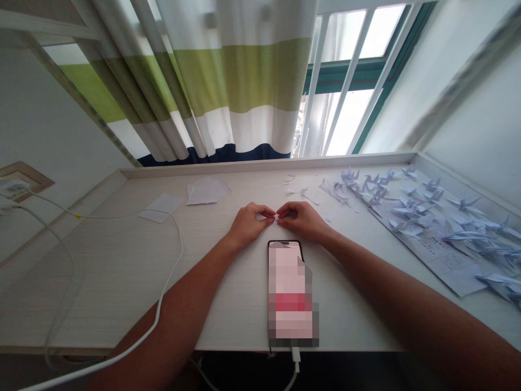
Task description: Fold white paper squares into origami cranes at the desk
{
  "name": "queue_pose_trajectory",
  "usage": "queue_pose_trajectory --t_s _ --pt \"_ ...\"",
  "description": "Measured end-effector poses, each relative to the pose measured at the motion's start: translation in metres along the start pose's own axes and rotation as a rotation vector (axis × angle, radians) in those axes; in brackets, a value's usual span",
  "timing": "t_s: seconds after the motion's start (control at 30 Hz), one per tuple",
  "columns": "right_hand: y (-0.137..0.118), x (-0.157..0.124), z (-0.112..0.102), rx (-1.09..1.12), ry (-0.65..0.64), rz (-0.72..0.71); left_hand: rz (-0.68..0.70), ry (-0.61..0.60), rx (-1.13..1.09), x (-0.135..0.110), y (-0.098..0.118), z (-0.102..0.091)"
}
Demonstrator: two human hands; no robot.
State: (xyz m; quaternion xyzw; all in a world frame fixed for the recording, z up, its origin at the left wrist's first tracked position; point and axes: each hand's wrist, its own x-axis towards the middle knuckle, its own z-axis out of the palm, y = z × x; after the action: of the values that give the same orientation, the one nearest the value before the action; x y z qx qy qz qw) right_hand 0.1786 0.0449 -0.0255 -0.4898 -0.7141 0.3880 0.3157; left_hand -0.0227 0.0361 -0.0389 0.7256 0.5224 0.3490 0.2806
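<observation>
Near the middle of the desk, my left hand (pixel 249 224) and my right hand (pixel 303 218) meet fingertip to fingertip. Between them is a small piece of folded white paper (pixel 275 222), mostly covered by the fingers. Each hand is closed in a pinch on it, thumb against fingers. Just below my hands lies a phone (pixel 290 293), its screen blurred out and a white cable plugged into its lower end. Off to the right of my right hand are many folded paper cranes (pixel 411 209), spread in a loose heap.
Square paper sheets (pixel 208 190) and another sheet (pixel 161 208) lie at the back left. Paper strips (pixel 340 193) sit behind my right hand. A white charging cable (pixel 181 244) loops across my left forearm. A printed sheet (pixel 456 266) lies under the cranes. Raised edging (pixel 260 164) borders the desk's back.
</observation>
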Motion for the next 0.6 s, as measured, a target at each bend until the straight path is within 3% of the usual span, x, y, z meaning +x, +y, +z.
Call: queue_pose_trajectory --t_s 0.27,0.6 --pt "-0.0008 0.0011 0.0028 0.005 0.020 0.019 -0.015 0.009 0.046 -0.0018 0.0072 0.0016" --pt "-0.0008 -0.0003 0.0001 -0.010 0.002 0.021 -0.007 -0.015 0.021 -0.0011 -0.0025 0.0007"
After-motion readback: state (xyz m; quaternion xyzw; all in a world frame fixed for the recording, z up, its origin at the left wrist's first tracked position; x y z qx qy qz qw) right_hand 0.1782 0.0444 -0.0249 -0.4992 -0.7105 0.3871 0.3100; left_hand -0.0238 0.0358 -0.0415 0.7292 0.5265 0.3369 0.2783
